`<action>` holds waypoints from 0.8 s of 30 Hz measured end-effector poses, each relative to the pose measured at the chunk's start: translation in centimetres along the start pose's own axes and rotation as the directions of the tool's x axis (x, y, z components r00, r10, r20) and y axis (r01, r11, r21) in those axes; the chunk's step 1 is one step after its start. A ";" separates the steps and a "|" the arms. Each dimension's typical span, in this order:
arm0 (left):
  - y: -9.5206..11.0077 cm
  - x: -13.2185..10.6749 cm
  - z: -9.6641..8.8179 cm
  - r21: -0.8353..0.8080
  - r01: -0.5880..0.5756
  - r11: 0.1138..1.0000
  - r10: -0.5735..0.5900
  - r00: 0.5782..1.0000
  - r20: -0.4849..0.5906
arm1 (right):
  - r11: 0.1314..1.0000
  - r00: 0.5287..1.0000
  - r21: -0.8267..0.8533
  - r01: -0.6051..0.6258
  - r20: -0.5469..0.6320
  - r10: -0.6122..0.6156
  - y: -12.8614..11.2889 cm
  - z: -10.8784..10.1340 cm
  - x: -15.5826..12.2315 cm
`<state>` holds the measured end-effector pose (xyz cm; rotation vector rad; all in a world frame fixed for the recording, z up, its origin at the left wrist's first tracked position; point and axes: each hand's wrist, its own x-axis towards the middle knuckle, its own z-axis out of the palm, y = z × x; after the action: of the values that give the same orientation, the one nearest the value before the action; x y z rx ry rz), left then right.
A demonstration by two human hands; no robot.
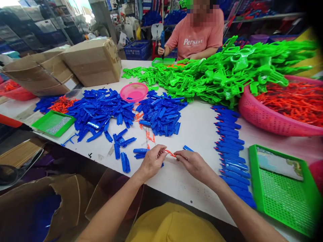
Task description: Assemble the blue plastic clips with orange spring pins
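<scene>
Between my two hands, above the white table's front edge, is a thin orange plastic piece point(170, 153). My left hand point(152, 162) pinches its left end, and my right hand point(195, 164) pinches the other end. A single blue plastic part point(188, 148) lies just behind my right hand. Loose blue parts point(141, 152) lie by my left hand, partly covered by it. A few orange pieces point(149, 136) and what looks like a thin spring lie on the table beyond. To the right, blue parts with orange tips point(230, 148) are laid out in a long row.
Heaps of blue parts point(161, 114) and bright green plastic frames point(202, 75) cover the middle and back. A pink basket point(275, 121) of orange pieces and a green tray point(254, 181) stand right. Cardboard boxes point(92, 62) stand left. Across the table, a person point(202, 33) holds a tool.
</scene>
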<state>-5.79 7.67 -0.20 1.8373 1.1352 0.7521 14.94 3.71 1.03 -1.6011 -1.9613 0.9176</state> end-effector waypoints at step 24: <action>4.7 -0.2 3.0 -0.481 0.319 0.817 -0.346 0.938 0.035 | 0.904 0.879 0.427 0.017 -0.437 0.190 0.7 2.2 -3.0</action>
<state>-1.47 5.33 2.50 1.1682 1.1400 0.7930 14.54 0.44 -0.72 -1.4881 -1.2624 0.8171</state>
